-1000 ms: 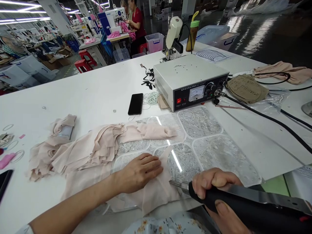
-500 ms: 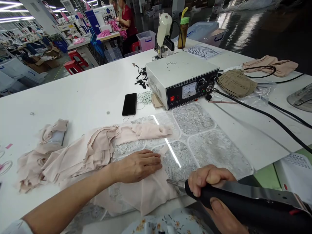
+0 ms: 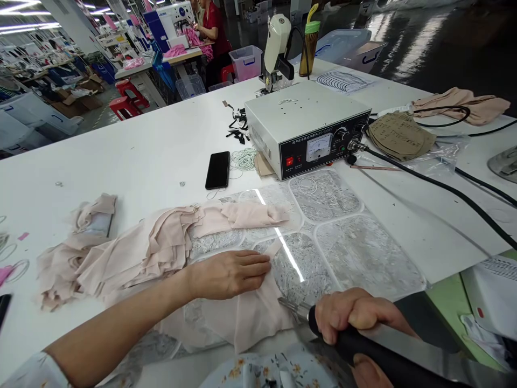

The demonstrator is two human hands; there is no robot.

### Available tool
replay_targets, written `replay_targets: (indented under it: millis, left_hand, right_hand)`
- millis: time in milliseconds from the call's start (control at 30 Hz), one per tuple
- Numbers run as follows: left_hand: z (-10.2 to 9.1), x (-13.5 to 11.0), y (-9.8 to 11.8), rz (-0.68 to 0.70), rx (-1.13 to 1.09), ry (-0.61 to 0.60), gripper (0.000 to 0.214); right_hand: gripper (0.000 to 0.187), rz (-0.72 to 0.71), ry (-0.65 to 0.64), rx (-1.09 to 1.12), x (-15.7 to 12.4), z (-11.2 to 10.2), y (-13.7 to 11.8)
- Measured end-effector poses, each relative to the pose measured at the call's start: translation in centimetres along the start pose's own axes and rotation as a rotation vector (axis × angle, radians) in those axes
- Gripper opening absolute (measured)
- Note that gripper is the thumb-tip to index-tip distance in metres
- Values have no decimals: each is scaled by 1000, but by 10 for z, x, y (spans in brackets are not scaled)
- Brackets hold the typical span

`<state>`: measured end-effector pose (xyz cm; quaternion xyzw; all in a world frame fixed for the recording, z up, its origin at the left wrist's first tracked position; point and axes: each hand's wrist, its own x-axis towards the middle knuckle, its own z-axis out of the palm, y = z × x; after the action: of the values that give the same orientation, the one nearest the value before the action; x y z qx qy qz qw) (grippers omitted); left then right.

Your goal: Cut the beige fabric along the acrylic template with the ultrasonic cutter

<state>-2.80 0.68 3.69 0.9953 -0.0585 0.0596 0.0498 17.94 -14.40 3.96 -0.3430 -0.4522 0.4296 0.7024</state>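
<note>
My left hand [image 3: 230, 274] lies flat on a piece of thin pale pink fabric [image 3: 256, 315], fingers stretched out and pressing it against a patterned grey mat [image 3: 347, 253]. My right hand [image 3: 355, 315] is wrapped round the black handle of a handheld ultrasonic welder [image 3: 374, 342]. Its narrow metal tip points left and meets the right edge of the fabric, just below my left fingertips; whether it touches the cloth is hard to tell. Left of my hand, overlapping layers of the same fabric [image 3: 161, 237] are piled, with a folded strip reaching across the mat.
A control box [image 3: 323, 151] with a dial stands behind the mat, its black cable [image 3: 444, 196] running right. Nearby lie a phone [image 3: 218, 170], elastic cord [image 3: 244, 159] and brown card pieces [image 3: 402, 134]. A bottle [image 3: 309, 51] stands farther back. A person in red [image 3: 214, 29] sits at a sewing machine.
The welder's tip stays by the fabric edge while its rear end has dropped lower with my right hand. My left hand keeps its place on the cloth. The view has shifted slightly.
</note>
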Motion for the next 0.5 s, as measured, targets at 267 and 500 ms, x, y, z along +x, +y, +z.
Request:
replay_targets:
  millis: [267,500]
  left_hand:
    - [3,-1,10,-80,-81,-28,22]
    - [2,-1,19,-150,-140,-51,29]
  right_hand:
    - [2,28,4,-49,-3,8,-10]
    - [8,-37,-36,-43,-9,7,-4]
